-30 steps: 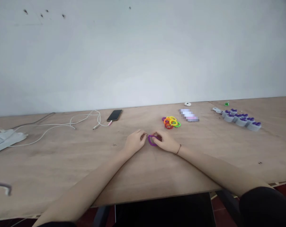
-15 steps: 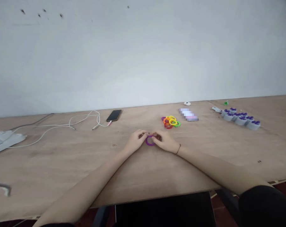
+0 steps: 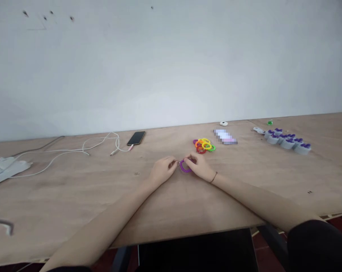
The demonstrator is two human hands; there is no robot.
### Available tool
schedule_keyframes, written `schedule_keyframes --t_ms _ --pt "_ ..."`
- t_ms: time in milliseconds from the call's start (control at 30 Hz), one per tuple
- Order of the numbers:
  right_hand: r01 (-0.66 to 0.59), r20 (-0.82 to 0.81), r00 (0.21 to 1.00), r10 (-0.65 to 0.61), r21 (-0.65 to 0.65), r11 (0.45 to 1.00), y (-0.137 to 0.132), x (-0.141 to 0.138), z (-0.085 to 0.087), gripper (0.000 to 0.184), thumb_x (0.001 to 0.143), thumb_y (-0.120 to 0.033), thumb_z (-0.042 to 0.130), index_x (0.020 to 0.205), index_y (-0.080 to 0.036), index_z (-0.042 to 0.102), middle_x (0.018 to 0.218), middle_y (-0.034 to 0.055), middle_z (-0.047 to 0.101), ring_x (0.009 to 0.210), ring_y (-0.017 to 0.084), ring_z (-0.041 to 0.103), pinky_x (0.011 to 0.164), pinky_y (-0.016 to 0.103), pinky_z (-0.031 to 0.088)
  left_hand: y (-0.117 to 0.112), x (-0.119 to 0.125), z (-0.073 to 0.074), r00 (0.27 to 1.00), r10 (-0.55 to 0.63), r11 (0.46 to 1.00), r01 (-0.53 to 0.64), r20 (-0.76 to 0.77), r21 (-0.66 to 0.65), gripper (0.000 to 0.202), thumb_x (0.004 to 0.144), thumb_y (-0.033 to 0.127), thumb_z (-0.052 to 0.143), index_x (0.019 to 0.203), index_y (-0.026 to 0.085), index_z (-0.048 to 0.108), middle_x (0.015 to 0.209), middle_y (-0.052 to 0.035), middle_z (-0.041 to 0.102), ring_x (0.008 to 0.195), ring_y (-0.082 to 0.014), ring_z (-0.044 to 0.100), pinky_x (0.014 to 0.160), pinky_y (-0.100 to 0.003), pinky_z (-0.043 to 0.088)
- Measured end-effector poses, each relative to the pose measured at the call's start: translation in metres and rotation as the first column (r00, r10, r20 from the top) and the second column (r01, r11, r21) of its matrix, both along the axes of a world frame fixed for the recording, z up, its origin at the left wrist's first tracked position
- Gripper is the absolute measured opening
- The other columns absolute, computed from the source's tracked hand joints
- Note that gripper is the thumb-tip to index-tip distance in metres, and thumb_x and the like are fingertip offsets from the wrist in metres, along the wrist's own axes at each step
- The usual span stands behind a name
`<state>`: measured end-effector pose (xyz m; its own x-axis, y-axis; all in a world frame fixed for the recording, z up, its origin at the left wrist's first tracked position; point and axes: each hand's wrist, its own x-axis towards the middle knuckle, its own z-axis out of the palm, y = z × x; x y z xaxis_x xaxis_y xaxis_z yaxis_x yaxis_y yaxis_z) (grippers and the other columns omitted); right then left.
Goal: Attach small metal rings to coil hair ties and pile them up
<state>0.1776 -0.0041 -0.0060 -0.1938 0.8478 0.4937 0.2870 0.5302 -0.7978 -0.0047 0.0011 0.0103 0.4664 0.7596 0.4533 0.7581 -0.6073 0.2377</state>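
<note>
A purple spiral coil wristband (image 3: 185,170) is held just above or on the wooden table, between my two hands. My right hand (image 3: 199,166) is closed, its thumb and fingers pinching the upper right of the coil. On the other side, my left hand (image 3: 164,168) has its fingertips pressed together at a tiny silvery metal piece on the coil's left end. That piece is mostly covered by the fingertips, so its exact shape is hidden. Beyond my right hand lies a pile of coil wristbands (image 3: 206,146) in yellow, orange, red, green and purple.
A dark phone (image 3: 136,138) with a charging cable lies at the back left, near white cables (image 3: 84,149) and a power strip (image 3: 18,166). At the right are a blurred-out phone (image 3: 225,136), a white round item (image 3: 223,123) and several grey pieces with purple tops (image 3: 287,142).
The purple coil has shifted slightly right with my right hand. My left fingertips have moved to its left end, and the coil looks a little pulled out of round.
</note>
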Motion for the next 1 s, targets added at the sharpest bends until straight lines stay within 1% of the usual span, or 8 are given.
schedule_keyframes --t_ms 67,167,267,433,533,600,700,1000 --pt "-0.049 -0.006 0.999 0.049 -0.031 0.998 -0.0021 -0.0007 0.0003 0.015 0.081 -0.026 0.047 0.076 -0.015 0.058 0.068 0.0008 0.06 0.062 0.013 0.055 0.059 0.025 0.044 0.0009 0.0 -0.0012 0.998 0.023 1.0 -0.022 0.051 -0.02 0.02 0.085 0.027 0.044 0.081 0.019 0.062 0.074 -0.0012 0.064 0.067 -0.0144 0.056 0.062 -0.024 0.039" --pt "-0.089 0.026 0.996 0.09 -0.022 0.996 -0.005 -0.0013 0.0 0.013 0.08 -0.025 0.048 0.078 -0.016 0.057 0.069 0.0 0.059 0.06 0.011 0.052 0.057 0.023 0.042 0.0022 -0.0004 -0.002 0.993 0.031 0.998 -0.025 0.114 -0.056 0.02 0.085 0.026 0.044 0.081 0.019 0.062 0.073 -0.0014 0.064 0.066 -0.0143 0.057 0.062 -0.024 0.039" --pt "-0.083 0.082 0.993 0.081 0.027 0.996 -0.0067 -0.0014 0.0002 0.009 0.078 -0.022 0.05 0.078 -0.017 0.057 0.067 -0.0014 0.058 0.058 0.01 0.05 0.055 0.022 0.04 0.0025 -0.0003 -0.0012 0.987 0.037 0.996 -0.024 0.159 -0.084 0.021 0.084 0.026 0.044 0.081 0.018 0.063 0.072 -0.0014 0.065 0.065 -0.0143 0.057 0.062 -0.024 0.04" --pt "-0.033 0.125 0.992 0.024 0.074 0.997 -0.0064 -0.0005 0.0016 0.003 0.07 -0.017 0.053 0.072 -0.018 0.056 0.054 -0.0057 0.045 0.051 0.008 0.041 0.05 0.021 0.034 0.0012 0.0014 0.0 0.985 0.044 0.996 -0.031 0.167 -0.082 0.02 0.083 0.025 0.046 0.08 0.018 0.064 0.071 -0.0013 0.065 0.064 -0.0145 0.057 0.061 -0.025 0.041" --pt "0.001 0.111 0.994 -0.012 0.095 0.996 -0.0058 -0.0007 0.0015 0.008 0.072 -0.018 0.051 0.077 -0.017 0.057 0.062 -0.0037 0.053 0.056 0.009 0.045 0.053 0.021 0.037 0.0013 0.0016 -0.002 0.987 0.037 0.998 -0.03 0.154 -0.047 0.019 0.082 0.027 0.047 0.084 0.019 0.064 0.074 -0.0013 0.066 0.066 -0.0143 0.058 0.063 -0.025 0.042" --pt "-0.024 0.1 0.995 0.014 0.097 0.995 -0.0056 -0.0015 0.0009 0.013 0.075 -0.02 0.052 0.085 -0.017 0.058 0.073 -0.001 0.06 0.063 0.011 0.05 0.058 0.022 0.04 0.0017 0.001 -0.0035 0.989 0.035 0.999 -0.032 0.143 -0.018 0.019 0.082 0.027 0.048 0.088 0.019 0.064 0.075 -0.0014 0.067 0.067 -0.0141 0.059 0.064 -0.024 0.042" --pt "-0.079 0.127 0.99 0.065 0.114 0.99 -0.0054 -0.0025 0.0 0.017 0.076 -0.022 0.053 0.091 -0.018 0.059 0.083 0.001 0.064 0.069 0.012 0.054 0.064 0.024 0.043 0.0015 0.0002 -0.0039 0.989 0.042 0.999 -0.041 0.142 -0.011 0.018 0.081 0.026 0.049 0.091 0.019 0.063 0.073 -0.001 0.066 0.065 -0.0134 0.059 0.063 -0.024 0.042" --pt "-0.098 0.187 0.979 0.081 0.083 0.992 -0.0067 -0.002 0.0005 0.015 0.077 -0.022 0.054 0.088 -0.017 0.063 0.073 0.0 0.064 0.059 0.01 0.052 0.057 0.022 0.042 -0.0017 0.0025 0.0008 0.947 0.087 0.976 -0.019 0.31 -0.217 0.019 0.082 0.03 0.047 0.078 0.017 0.061 0.071 -0.0001 0.066 0.063 -0.0132 0.058 0.06 -0.024 0.044"
